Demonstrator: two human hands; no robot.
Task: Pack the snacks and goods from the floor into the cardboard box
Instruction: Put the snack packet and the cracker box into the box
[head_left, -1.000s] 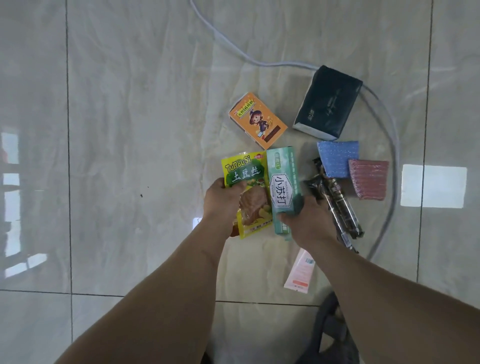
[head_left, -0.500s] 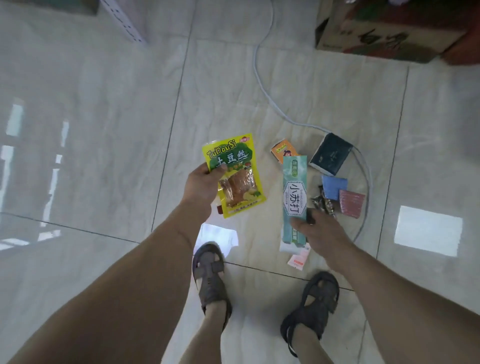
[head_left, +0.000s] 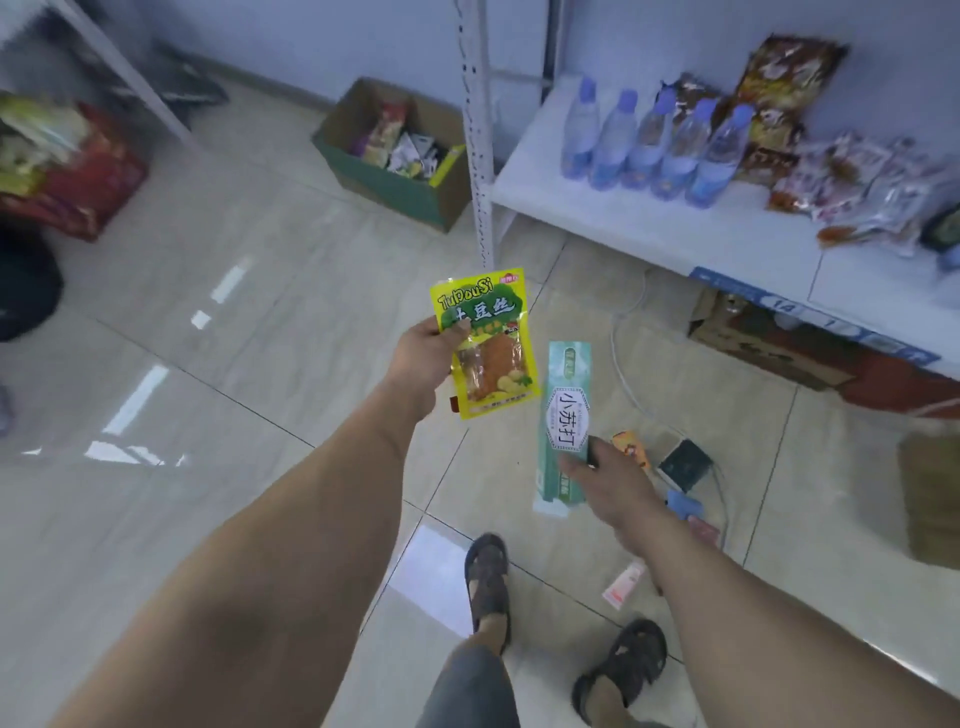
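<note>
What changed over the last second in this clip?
Both hands lifted their packets off the floor: left hand raised the yellow snack bag, right hand the green cracker pack. The remaining goods, like the orange box, stayed on the floor.

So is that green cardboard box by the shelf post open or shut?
Open. The green cardboard box has its flaps up and snack packets showing inside.

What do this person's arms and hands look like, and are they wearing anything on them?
Both arms are bare right up to the bottom edge of the picture: no sleeves in view. The left hand and the right hand are bare too, with no gloves, and no watch, ring or bracelet that I can make out. Lower down, the person wears dark strappy sandals and dark shorts.
</note>
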